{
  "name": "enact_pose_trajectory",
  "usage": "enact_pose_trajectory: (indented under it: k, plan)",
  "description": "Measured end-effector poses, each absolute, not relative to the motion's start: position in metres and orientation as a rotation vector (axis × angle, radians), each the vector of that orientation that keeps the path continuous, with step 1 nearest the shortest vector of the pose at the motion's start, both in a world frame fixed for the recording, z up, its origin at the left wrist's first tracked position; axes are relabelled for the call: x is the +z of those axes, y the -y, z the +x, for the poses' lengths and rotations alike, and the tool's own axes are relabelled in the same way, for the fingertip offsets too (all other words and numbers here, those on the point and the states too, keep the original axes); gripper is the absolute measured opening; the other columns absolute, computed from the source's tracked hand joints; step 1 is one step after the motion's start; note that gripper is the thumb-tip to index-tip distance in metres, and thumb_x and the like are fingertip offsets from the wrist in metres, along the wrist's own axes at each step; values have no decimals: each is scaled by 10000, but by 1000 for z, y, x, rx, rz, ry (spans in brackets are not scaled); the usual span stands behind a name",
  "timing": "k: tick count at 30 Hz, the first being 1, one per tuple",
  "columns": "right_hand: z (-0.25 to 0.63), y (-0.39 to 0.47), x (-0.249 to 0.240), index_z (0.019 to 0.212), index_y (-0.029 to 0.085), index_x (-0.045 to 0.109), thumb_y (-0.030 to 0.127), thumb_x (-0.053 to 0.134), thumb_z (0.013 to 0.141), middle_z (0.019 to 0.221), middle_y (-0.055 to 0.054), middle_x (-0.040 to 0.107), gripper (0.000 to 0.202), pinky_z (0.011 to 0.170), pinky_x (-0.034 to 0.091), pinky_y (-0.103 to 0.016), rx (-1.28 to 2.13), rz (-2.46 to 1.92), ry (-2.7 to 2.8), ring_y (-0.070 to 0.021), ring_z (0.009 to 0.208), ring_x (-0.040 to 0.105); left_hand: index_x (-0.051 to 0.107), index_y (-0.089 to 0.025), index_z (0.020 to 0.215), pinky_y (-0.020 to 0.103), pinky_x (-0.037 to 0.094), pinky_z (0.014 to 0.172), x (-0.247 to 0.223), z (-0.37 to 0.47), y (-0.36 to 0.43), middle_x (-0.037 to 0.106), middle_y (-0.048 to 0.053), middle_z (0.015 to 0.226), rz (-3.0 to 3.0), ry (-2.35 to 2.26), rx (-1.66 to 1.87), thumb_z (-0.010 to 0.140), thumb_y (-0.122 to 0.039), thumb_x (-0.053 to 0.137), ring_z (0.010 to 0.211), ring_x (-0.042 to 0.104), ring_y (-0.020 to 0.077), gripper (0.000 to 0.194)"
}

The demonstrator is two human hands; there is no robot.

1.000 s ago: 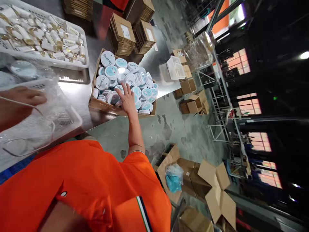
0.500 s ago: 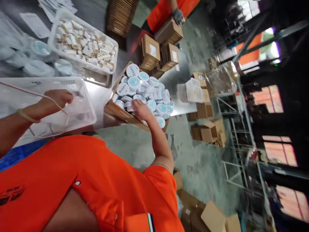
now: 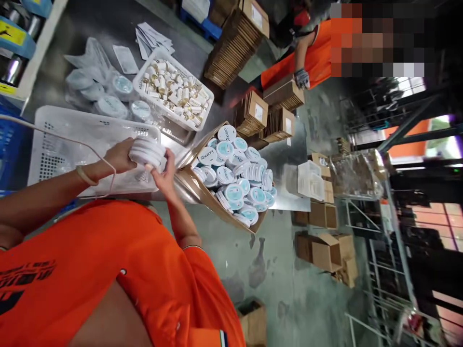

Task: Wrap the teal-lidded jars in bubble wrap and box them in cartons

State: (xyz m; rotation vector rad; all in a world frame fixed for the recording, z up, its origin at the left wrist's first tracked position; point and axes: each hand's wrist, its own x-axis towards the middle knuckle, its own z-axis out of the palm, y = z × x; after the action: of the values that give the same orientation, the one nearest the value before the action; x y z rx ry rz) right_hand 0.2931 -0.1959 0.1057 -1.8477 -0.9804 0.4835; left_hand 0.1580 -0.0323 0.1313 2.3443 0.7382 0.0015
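Between my two hands is a small stack of round white discs [image 3: 146, 152], held over a white plastic basket [image 3: 54, 118]. My left hand [image 3: 123, 155] grips the stack from the left side. On the right, my right hand [image 3: 164, 173] closes on its lower edge with thumb and fingers. What the discs are exactly I cannot make out. Just right of my hands stands an open cardboard box [image 3: 202, 193], heaped with similar round pieces [image 3: 233, 193] with white or light blue faces, some printed "beauty".
Behind the white basket is another basket [image 3: 210, 108] full of small gold-and-white bottles [image 3: 177, 89]. Plastic-wrapped discs [image 3: 110, 106] lie left of it. Stacked flat cartons [image 3: 249, 113] stand at the back, near a co-worker's gloved hand [image 3: 301, 78]. A cable [image 3: 72, 137] crosses the white basket.
My right hand has left the cardboard box and come left to the basket with a stack of discs. My left hand now grips the stack too. The view has shifted.
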Motion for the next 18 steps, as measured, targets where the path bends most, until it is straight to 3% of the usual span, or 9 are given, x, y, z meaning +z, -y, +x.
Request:
enact_pose_trajectory:
  k: [3,6,10,12,15,18]
  plan:
    - [294,200,112,1566,112,627,333,787,960,1477,-212,727,664,1246,553,-468,509,-2119,1296,-333,1391,673,685,-52,1480,427,611,1210,119,155,32,719,180,1493,2320,-766,21,811,-93,714,1382,720,321,671]
    - [291,198,131,1612,115,653,328,785,1038,1510,-222,738,626,1190,560,-490,477,-2322,1603,-369,1385,660,662,-54,1543,458,542,1320,108,155,40,652,219,1625,2321,-811,55,786,-80,703,1532,647,358,758]
    - [274,173,149,1604,83,671,200,635,1122,1366,-253,786,497,1105,573,-502,411,-2537,1743,-382,1292,691,691,-162,1550,509,510,1348,102,160,60,555,174,1770,2370,-771,80,811,-63,685,1673,524,370,745]
    - [273,161,153,1598,52,669,157,587,1136,1302,-266,796,481,1100,578,-504,448,-2577,1753,-382,1265,714,694,-144,1543,528,506,1343,107,165,63,568,199,1755,2400,-728,57,853,-38,664,1699,492,372,699]
    - [293,155,154,1740,80,534,295,733,1107,1535,-299,700,698,1166,592,-535,434,-2453,1707,-410,1441,672,630,-53,1613,567,500,1335,125,172,40,541,273,1750,2438,-731,-44,899,-21,681,1704,476,402,716]
    - [329,167,150,1807,151,430,496,779,1074,1794,-294,452,883,1282,549,-608,140,-2275,1549,-434,1696,468,603,7,1621,631,457,1351,152,178,-10,507,300,1753,2455,-767,-115,919,-31,757,1685,479,438,719]
